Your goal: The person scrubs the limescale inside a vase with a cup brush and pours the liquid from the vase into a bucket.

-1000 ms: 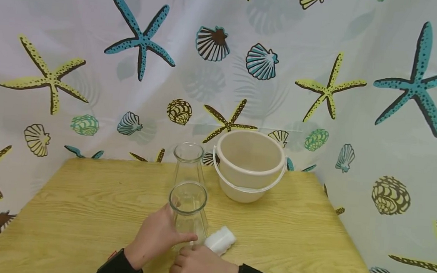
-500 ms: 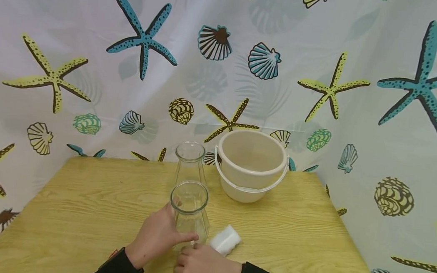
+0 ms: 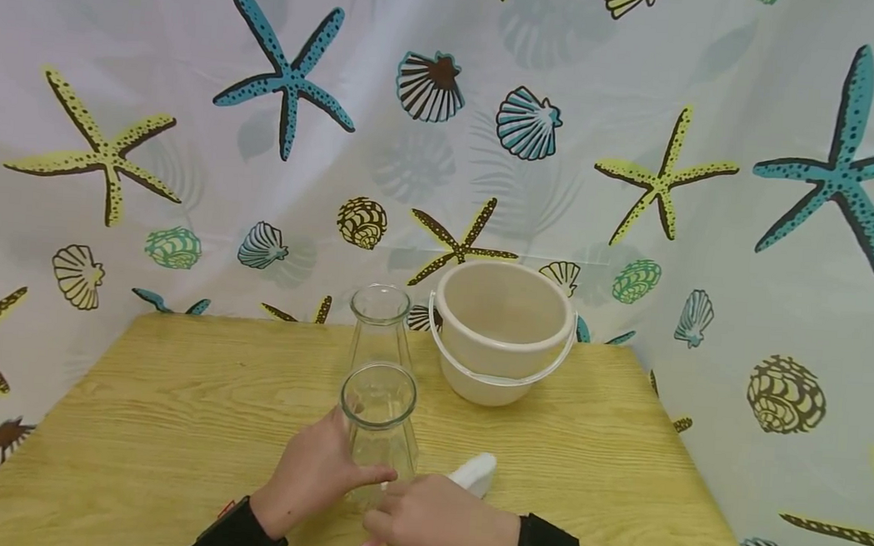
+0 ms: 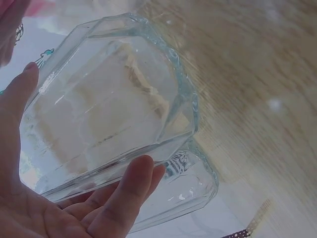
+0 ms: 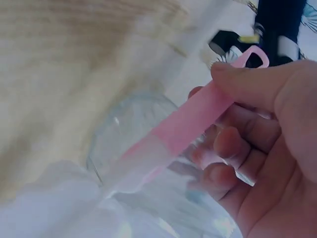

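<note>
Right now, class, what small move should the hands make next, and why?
Probably raise the pink-handled brush above the nearer glass vase: the right hand grips the brush with its white head outside the vase, while the left hand holds the vase upright, open mouth facing up.

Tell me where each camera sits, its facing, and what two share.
Head: on the head, facing forward and down at the table, bucket, front glass vase and rear glass vase; left hand and right hand show.
Left wrist: on that wrist, facing the front glass vase; left hand shows, plus blurred skin top left.
Right wrist: on that wrist, facing the pink-handled brush; right hand shows, dark cuff beyond.
Shared by head and left wrist: left hand, both glass vases.
</note>
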The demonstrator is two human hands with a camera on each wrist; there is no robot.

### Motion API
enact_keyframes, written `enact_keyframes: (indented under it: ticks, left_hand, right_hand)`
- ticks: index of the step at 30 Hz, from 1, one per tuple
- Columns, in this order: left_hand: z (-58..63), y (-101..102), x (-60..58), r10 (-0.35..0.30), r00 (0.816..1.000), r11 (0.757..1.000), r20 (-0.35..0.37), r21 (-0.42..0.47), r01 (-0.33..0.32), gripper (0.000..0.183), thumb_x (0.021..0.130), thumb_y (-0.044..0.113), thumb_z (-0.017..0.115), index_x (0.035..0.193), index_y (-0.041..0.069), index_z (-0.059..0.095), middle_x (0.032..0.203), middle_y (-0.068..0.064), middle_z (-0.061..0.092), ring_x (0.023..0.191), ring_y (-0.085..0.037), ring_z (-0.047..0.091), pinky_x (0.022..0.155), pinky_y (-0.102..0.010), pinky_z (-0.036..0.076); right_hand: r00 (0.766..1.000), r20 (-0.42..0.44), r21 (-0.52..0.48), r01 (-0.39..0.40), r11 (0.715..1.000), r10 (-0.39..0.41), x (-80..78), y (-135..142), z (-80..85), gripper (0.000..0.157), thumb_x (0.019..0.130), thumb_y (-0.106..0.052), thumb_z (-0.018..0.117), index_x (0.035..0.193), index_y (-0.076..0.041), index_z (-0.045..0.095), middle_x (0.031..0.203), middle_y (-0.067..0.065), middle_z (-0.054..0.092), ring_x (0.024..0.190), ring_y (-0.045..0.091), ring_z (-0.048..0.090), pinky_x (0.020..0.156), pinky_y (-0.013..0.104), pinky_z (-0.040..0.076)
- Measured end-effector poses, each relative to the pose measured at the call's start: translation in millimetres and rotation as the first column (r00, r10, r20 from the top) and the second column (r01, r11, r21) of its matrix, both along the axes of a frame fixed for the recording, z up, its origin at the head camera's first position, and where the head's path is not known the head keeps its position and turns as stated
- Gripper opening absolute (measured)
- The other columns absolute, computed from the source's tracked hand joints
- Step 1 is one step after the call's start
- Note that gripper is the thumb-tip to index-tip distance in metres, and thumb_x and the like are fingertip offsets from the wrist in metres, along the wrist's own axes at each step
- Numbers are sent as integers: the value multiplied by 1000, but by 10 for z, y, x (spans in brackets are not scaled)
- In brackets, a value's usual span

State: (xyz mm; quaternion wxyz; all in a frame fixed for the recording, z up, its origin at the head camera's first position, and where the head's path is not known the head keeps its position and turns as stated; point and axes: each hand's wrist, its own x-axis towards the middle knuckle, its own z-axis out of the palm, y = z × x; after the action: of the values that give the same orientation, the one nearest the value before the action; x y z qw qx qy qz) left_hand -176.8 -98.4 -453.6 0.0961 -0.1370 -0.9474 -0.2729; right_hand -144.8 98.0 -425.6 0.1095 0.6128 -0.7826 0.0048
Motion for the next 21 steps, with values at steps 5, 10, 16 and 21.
enact_keyframes:
  ticks: [5,10,16,21]
  left_hand:
    - [-12,-11,0,-24,1000,1000,-14,3,24,107,56,76,69,140,20,33,113,-8,64,61,-5,53,48,-26,43]
    - [-17,-14,0,-42,998,999,-50,13,43,100,61,76,67,138,20,36,112,-6,63,73,-9,59,53,-30,48]
    - [2,-11,5,-24,999,999,-24,22,25,107,58,73,71,142,19,33,116,-7,63,70,-10,58,53,-30,46]
    - [15,1,13,-30,1000,999,1,27,30,110,58,67,77,144,20,28,121,-9,62,71,-14,61,53,-32,47]
  right_hand:
    - [999,-46,-60,4,998,-6,-1,92,240,18,90,-34,64,82,-20,55,72,-15,58,60,-2,45,46,14,34]
    - [1000,-16,-131,22,991,-24,-29,159,491,13,97,-31,55,97,-19,59,72,-14,56,61,-1,47,49,15,42]
    - [999,35,-208,7,978,0,-110,236,780,13,92,-14,61,105,-15,57,83,-9,62,71,2,54,58,19,50]
    - [999,-6,-362,-42,931,43,-196,305,1075,21,88,-11,64,108,-10,57,83,-6,64,70,1,54,55,20,51]
